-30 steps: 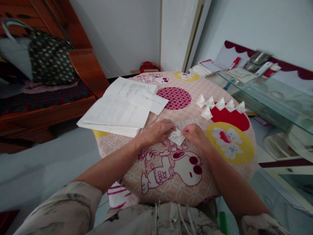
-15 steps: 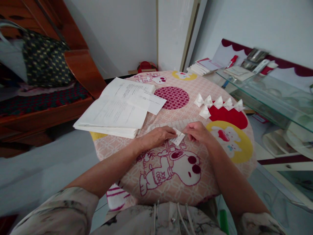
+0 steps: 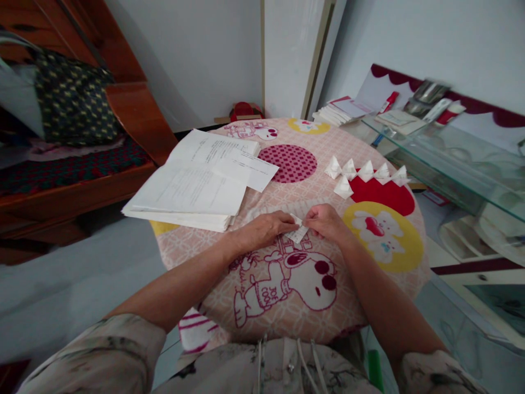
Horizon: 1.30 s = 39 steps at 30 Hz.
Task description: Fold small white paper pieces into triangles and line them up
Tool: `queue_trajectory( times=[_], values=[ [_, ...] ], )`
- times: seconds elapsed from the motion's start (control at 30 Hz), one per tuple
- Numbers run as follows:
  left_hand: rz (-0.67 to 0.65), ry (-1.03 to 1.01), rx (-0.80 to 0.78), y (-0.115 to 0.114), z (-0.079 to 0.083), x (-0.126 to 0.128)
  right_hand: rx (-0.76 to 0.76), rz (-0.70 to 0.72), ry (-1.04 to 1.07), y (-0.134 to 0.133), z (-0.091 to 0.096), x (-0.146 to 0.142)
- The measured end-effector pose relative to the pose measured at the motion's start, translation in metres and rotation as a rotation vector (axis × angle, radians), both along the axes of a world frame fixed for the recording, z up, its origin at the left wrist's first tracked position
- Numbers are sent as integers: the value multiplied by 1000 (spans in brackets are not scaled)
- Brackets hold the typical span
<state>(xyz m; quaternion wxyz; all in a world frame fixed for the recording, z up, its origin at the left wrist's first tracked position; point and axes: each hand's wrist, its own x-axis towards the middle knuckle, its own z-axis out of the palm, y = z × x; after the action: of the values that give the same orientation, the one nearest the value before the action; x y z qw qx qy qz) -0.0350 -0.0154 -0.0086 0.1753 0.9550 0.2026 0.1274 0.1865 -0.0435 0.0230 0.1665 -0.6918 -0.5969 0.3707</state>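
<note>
A small folded piece of printed paper [image 3: 297, 233] lies on the round table's cartoon-print cloth [image 3: 287, 295]. My left hand [image 3: 268, 227] presses on its left side with curled fingers. My right hand [image 3: 326, 221] pinches its right edge, fingers closed. Both hands rest on the cloth just above the cartoon dog print. Several finished white folded paper pieces [image 3: 365, 174] lie in a row at the table's right, on a red patch.
A stack of printed sheets [image 3: 192, 186] lies at the table's left, overhanging the edge. A glass shelf unit [image 3: 455, 158] with booklets and small items stands at the right. A wooden bench [image 3: 82, 164] with a patterned bag [image 3: 74, 101] is at the left.
The paper has become smaller between my hands as they drew closer together. The view shifted slightly.
</note>
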Motion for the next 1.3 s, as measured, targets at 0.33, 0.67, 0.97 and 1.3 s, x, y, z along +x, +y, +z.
queue_trajectory(
  times=[0.33,0.67,0.97,1.3],
  values=[
    [18,66,23,-1,0,3,-20,-10,-40,2,1,0],
    [-11,21,100,-1,-3,4,-16,-52,253,3,-5,6],
    [-31,-53,41,5,-5,-1,42,62,106,8,-10,-11],
    [-34,-69,30,5,-4,-2,87,43,-13,7,-7,-10]
  ],
)
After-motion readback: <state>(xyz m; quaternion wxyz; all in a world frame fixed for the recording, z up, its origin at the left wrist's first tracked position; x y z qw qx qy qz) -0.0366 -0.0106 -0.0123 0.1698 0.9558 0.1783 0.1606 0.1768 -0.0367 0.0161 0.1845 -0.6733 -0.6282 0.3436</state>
